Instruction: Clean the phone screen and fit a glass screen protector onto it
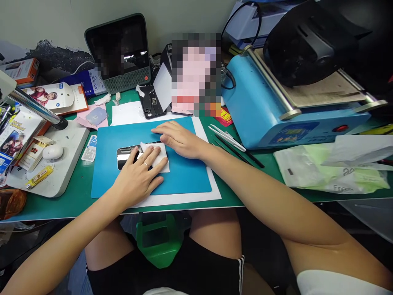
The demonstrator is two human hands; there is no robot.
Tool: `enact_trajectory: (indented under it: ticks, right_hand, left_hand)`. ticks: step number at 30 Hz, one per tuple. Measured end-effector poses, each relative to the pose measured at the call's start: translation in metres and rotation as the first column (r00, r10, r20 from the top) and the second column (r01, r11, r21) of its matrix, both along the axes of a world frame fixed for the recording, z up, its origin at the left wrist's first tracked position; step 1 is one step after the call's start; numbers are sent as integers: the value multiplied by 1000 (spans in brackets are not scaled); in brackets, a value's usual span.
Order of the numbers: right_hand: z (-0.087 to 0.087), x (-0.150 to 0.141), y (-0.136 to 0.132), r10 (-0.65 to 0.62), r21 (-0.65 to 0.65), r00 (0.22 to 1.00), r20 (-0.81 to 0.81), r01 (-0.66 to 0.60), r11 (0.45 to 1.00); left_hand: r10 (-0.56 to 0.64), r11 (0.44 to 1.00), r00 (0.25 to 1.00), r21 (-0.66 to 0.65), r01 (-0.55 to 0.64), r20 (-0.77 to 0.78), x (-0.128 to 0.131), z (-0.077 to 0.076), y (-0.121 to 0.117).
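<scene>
A phone (123, 155) with a dark, shiny face lies flat on a blue mat (190, 176). Over its right part is a small white sheet (161, 152), tissue or paper. My left hand (136, 176) rests palm down on the sheet and the phone, fingers spread; a ring is on one finger. At the phone's upper right edge, my right hand (181, 139) is held low with its fingers stretched out and thumb apart. Whether it touches the phone or only the mat, I cannot tell. Neither hand grips anything.
Tweezers and thin dark tools (235, 141) lie right of the mat, before a blue machine (254, 110) with metal rods. Behind the mat are a black phone part (150, 104) and a smart display (119, 49). A lamp base (67, 164) holding boxes stands left.
</scene>
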State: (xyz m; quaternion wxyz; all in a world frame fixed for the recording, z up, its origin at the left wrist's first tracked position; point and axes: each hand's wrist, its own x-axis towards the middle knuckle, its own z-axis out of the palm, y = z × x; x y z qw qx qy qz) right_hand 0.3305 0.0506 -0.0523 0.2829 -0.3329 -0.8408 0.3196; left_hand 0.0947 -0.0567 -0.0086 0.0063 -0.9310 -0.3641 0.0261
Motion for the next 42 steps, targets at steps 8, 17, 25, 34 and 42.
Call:
enact_trajectory:
  ticks: [8,17,25,34,42]
  right_hand:
    - [-1,0,1,7,9,1000,-1,-7,1000]
    - [-1,0,1,5,-14,1000,-7,-5,1000]
    - [0,-1,1,4,-14,1000,-7,-4,1000]
    - [1,0,1,0,-15,1000,-6,0,1000]
    - [-1,0,2,0,-3,1000,-9,0,1000]
  left_hand:
    - [-16,1000,1000,18,15,21,-8,0,0]
    - [-12,999,1000,36,12,3,-8,-2,1]
    - [-22,998,1000,63,22,5,-6,-5,3]
    - [-16,998,1000,62,16,-13,-7,-4,1]
    - [0,999,1000,50,1,-20,-5,-3,1]
